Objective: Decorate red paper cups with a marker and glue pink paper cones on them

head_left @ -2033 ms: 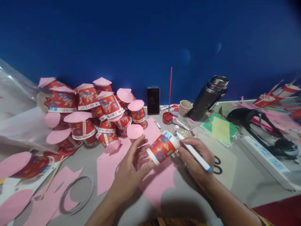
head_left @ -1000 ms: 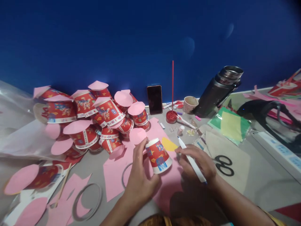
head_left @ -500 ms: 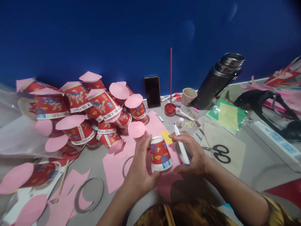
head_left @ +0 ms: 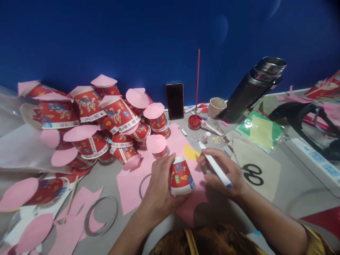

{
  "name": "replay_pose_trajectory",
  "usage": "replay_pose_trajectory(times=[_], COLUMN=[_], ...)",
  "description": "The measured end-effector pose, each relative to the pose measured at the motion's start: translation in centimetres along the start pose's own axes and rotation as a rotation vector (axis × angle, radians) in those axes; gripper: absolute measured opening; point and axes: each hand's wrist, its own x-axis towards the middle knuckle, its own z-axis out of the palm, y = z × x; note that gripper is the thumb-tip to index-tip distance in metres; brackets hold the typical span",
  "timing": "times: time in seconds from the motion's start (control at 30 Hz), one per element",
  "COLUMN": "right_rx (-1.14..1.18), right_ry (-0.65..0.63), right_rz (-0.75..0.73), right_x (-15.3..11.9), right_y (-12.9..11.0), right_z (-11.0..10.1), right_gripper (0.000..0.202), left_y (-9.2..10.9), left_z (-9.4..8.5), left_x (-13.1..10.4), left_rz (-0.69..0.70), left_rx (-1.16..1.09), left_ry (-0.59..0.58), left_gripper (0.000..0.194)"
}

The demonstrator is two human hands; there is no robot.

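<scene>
My left hand point(head_left: 158, 182) is closed round a red printed paper cup point(head_left: 181, 177), held upside down with its white rim low and tilted slightly. A white marker point(head_left: 217, 167) with blue ends is in my right hand point(head_left: 227, 170), its tip pointing up and to the left, apart from the cup. Pink paper point(head_left: 132, 193) lies beneath both hands, with a yellow paper piece point(head_left: 191, 153) on it behind the cup. At the left, several red cups point(head_left: 89, 147) topped with pink paper cones or discs are piled together.
Black-handled scissors point(head_left: 253, 174) lie on a pale cloth at right, near a power strip point(head_left: 316, 159). Behind stand a phone point(head_left: 175, 101), a red dish point(head_left: 194, 122) with a tall stick, a small cup point(head_left: 216, 107) and a dark flask point(head_left: 249, 92). A tape roll point(head_left: 101, 216) lies front left.
The cup has turned a little in my left hand. My right hand has moved right, away from the cup, and the marker now slants more. The view has shifted slightly.
</scene>
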Motion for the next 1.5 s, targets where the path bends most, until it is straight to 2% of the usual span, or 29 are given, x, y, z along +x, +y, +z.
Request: replay_pose_trajectory(times=[0.07, 0.17, 0.23, 0.47, 0.67, 1.5], right_rx=[-0.081, -0.126, -0.103, -0.105, -0.141, -0.14], right_ry=[0.063, 0.129, 0.143, 0.111, 0.069, -0.001], right_rz=[-0.075, -0.184, -0.188, -0.232, -0.22, -0.202], right_x=[0.3, 0.8, 1.0, 0.8, 1.1, 1.5], right_y=[-0.6, -1.6, -2.1, -2.4, -2.6, -3.2], right_z=[0.0, 0.2, 0.4, 0.9, 0.6, 0.3], right_gripper=[0.025, 0.014, 0.009, 0.01, 0.012, 0.009], left_y=[-0.1, -0.3, -0.3, -0.2, 0.1, 0.3], left_z=[0.2, 0.5, 0.7, 1.3, 1.2, 1.3], left_x=[0.1, 0.2, 0.3, 0.2, 0.1, 0.3], left_rz=[0.028, 0.07, 0.1, 0.122, 0.122, 0.15], left_rx=[0.002, 0.02, 0.037, -0.01, -0.065, -0.045], left_ry=[0.012, 0.021, 0.031, 0.019, 0.017, 0.043], left_gripper=[0.104, 0.105, 0.102, 0.085, 0.079, 0.078])
